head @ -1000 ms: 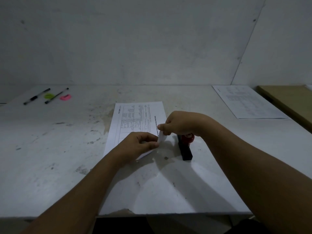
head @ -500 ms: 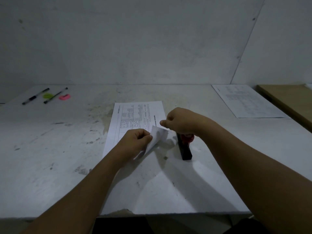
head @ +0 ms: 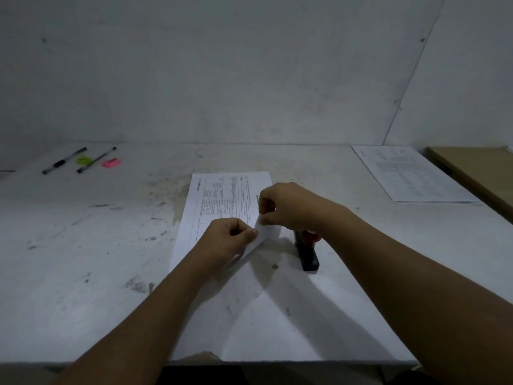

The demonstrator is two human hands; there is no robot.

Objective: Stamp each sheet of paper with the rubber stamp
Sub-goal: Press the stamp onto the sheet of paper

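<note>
a sheet of paper [head: 222,198] is lying in the middle of the table [head: 83,259]. the left hand [head: 224,243] is pinching the near right corner of the sheet, so its grip is closed on the paper. the right hand [head: 288,207] is pinching the same corner a little higher up, and its grip is closed on the paper too. that corner is curling up off the table. the rubber stamp [head: 306,251] is standing just to the right of the sheet, partly hiding under the right wrist. a second sheet [head: 410,173] is lying well off to the right of the middle sheet. two pens [head: 63,161], a green thing [head: 84,160] and a pink thing [head: 111,162] are lying well off to its left, near the back.
</note>
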